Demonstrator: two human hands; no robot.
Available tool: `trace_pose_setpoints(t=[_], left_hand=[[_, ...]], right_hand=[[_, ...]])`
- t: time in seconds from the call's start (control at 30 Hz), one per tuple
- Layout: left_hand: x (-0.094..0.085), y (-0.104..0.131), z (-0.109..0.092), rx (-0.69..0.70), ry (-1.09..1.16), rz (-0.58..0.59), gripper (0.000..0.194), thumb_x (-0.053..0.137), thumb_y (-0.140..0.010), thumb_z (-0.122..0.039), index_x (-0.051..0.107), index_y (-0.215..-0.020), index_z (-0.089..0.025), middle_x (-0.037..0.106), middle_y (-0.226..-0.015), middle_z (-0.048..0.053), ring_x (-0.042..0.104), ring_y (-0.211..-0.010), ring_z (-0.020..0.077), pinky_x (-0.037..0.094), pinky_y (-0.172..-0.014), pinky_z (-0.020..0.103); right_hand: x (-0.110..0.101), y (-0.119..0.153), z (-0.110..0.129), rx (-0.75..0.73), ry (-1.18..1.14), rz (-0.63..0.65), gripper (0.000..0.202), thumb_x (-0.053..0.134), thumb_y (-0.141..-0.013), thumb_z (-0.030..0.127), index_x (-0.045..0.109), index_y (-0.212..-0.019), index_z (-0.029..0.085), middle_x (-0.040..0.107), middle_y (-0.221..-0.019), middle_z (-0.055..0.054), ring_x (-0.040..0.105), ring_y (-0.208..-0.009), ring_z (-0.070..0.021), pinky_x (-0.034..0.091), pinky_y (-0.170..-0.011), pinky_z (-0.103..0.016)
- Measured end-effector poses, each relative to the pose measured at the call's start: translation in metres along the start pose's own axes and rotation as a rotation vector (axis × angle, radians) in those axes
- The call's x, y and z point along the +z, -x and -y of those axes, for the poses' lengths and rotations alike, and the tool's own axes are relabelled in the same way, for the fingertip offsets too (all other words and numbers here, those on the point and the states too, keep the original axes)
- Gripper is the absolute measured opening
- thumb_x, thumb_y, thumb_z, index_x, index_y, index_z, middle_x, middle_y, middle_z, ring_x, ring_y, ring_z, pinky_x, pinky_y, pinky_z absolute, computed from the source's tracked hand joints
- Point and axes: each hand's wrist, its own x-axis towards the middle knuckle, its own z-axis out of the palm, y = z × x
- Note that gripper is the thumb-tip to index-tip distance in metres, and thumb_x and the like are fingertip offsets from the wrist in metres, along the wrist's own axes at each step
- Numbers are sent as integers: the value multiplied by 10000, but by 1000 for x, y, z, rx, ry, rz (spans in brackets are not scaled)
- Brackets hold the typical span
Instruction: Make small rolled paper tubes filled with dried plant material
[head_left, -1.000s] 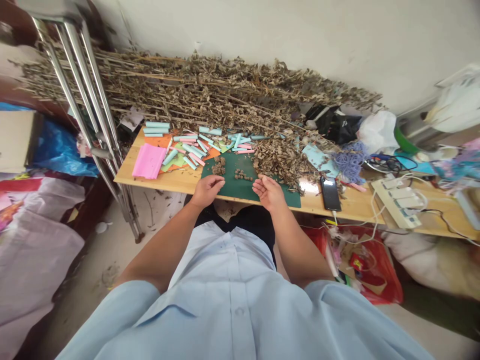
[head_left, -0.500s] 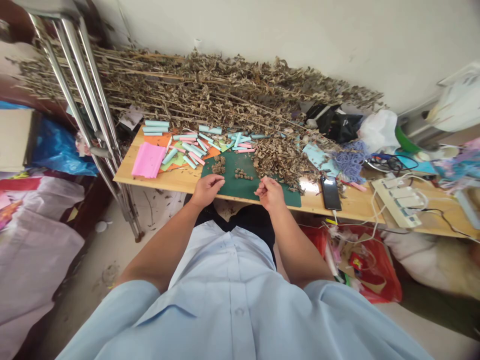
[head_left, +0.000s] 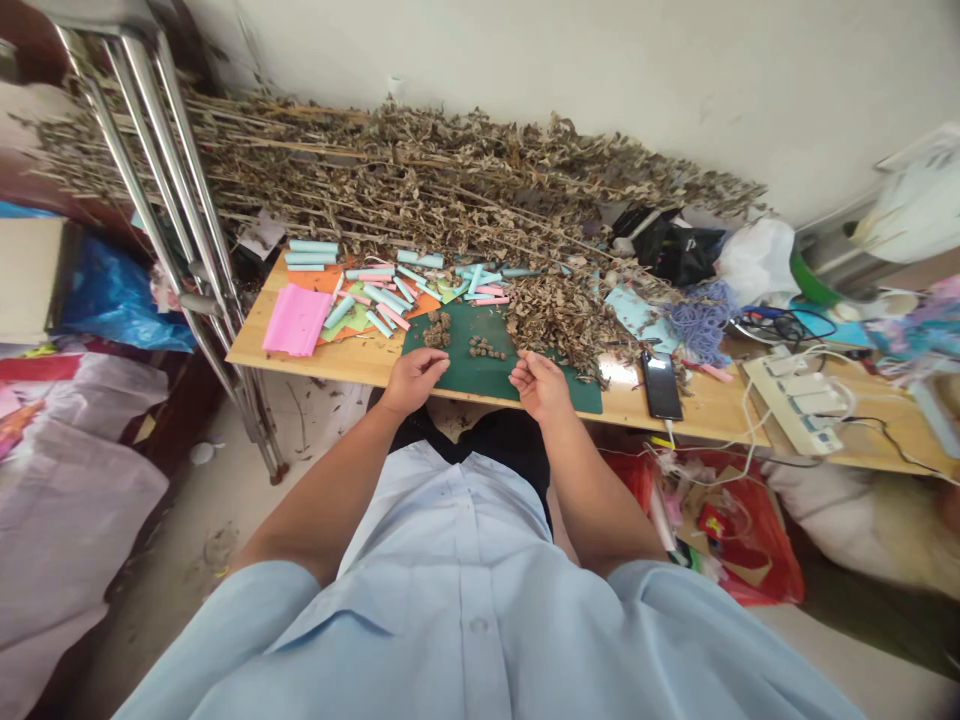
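Observation:
My left hand rests at the near left edge of a green mat, thumb and fingers pinched together; whatever lies between them is too small to make out. Just beyond it is a small pile of brown crumbly pieces. My right hand is over the mat's right half, its fingers curled and thumb against them, with any content hidden. Several small round brown balls lie between the hands. A heap of dry leaves spreads beyond my right hand.
Pink sheets and rolled blue and pink papers lie left on the wooden table. Dried stalks line the wall. A phone and power strip sit right. Metal crutches stand left.
My right hand has shifted very slightly and its fingers have changed pose a little. My left hand looks unchanged.

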Motion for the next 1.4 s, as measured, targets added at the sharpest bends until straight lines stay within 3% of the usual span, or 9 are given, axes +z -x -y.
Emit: trace_pose_setpoints(t=[0.2,0.4,0.67,0.83,1.07,1.4], left_hand=[[0,0,0,-9,16,8,300,662,-896,-454,757,-1015,-196,747,-873,47,679,-762,169,559,-723,307],[0,0,0,-6,6,7,299,660,-895,-453,757,-1015,-197,748,-878,49,685,-785,176,562,-744,314],[0,0,1,-9,3,-1,294,665,-897,-447,757,-1017,-195,743,-860,41,675,-763,168,556,-725,304],[-1,1,1,-7,-20,-3,308,664,-900,-450,759,-1027,-186,745,-872,45,679,-779,167,556,-730,295],[-2,4,-9,-13,-49,-26,269,675,-898,-409,762,-1010,-181,740,-851,44,678,-751,159,547,-698,281],[4,7,-11,-41,-124,-102,255,651,-916,-393,758,-1006,-179,734,-852,44,664,-711,144,545,-668,272]], right_hand=[[1,2,-5,-41,39,64,222,784,-873,374,655,-839,198,609,-557,83,626,-438,-95,603,-452,-213],[-1,0,-3,-12,20,48,172,787,-871,335,688,-906,199,737,-695,27,722,-581,-119,634,-551,-211],[2,0,-2,-6,-3,21,162,845,-787,210,720,-888,196,782,-754,-3,759,-678,-137,657,-660,-226],[4,2,-7,-41,48,43,217,889,-740,292,709,-805,189,755,-677,2,728,-582,-144,640,-568,-236],[4,4,-4,36,103,108,233,876,-755,329,724,-879,204,786,-793,-23,771,-723,-176,656,-655,-261],[6,5,-7,106,208,182,327,855,-746,449,704,-884,193,773,-767,-39,768,-692,-192,649,-631,-276]])
